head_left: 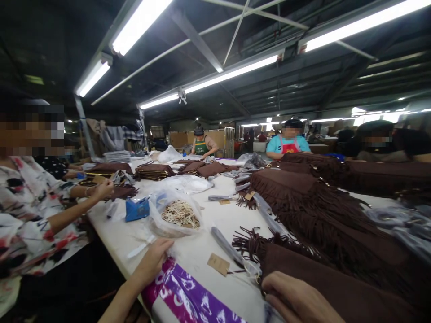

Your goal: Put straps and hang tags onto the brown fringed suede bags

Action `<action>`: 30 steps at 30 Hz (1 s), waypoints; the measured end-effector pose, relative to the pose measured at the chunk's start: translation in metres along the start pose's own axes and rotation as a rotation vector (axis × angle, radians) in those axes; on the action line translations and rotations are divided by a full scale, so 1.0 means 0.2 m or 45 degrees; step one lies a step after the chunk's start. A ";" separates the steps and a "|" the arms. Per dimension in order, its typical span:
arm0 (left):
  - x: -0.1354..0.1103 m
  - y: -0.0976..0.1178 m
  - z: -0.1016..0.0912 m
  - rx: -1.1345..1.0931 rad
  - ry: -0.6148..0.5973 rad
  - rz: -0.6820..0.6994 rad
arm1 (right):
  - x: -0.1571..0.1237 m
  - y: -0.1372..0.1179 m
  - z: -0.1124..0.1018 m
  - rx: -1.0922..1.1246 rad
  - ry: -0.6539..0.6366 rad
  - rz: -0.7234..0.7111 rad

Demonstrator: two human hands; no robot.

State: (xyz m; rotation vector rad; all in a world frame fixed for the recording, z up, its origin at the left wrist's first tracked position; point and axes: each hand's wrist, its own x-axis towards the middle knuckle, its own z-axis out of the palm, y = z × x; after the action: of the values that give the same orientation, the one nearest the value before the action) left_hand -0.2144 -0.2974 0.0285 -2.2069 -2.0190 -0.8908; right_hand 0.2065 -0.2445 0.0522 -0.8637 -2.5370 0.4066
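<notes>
My left hand rests at the near edge of a white work table, its fingers apart and beside a thin white strip. My right hand grips the edge of a dark brown suede fringed bag. Between my hands lie a kraft paper tag and a grey plastic-wrapped strap. Ahead of my left hand, a clear plastic bag of beige cords sits beside a blue packet.
More fringed bags cover the table's right side, and others lie farther along it. A purple-and-white cloth lies at the near edge. A co-worker's hand works at the left, and more people stand beyond.
</notes>
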 end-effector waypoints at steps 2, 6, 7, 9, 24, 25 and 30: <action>-0.01 -0.01 0.03 -0.080 0.047 -0.045 | 0.12 -0.10 0.04 0.024 -0.014 -0.064; -0.02 0.00 0.03 -0.229 0.065 -0.094 | 0.38 -0.24 0.20 0.099 -0.007 -0.130; -0.03 0.00 0.02 -0.254 0.059 -0.103 | 0.45 -0.28 0.24 0.123 0.011 -0.140; -0.03 0.00 0.01 -0.288 0.047 -0.127 | 0.59 -0.34 0.33 0.150 0.059 -0.154; -0.05 -0.02 0.04 -0.331 0.052 -0.162 | 0.88 -0.52 0.56 -0.264 -0.166 -0.123; -0.04 -0.02 0.04 -0.319 0.054 -0.159 | 0.85 -0.50 0.52 -0.280 -0.181 -0.136; -0.03 0.01 0.04 -0.259 0.065 -0.110 | 0.53 -0.22 0.22 -0.034 -0.153 -0.006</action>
State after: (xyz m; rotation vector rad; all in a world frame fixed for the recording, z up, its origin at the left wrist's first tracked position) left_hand -0.2094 -0.3000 0.0194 -2.1806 -2.1003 -1.1997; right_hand 0.0876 -0.2176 0.0625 -0.8667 -2.6591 0.4365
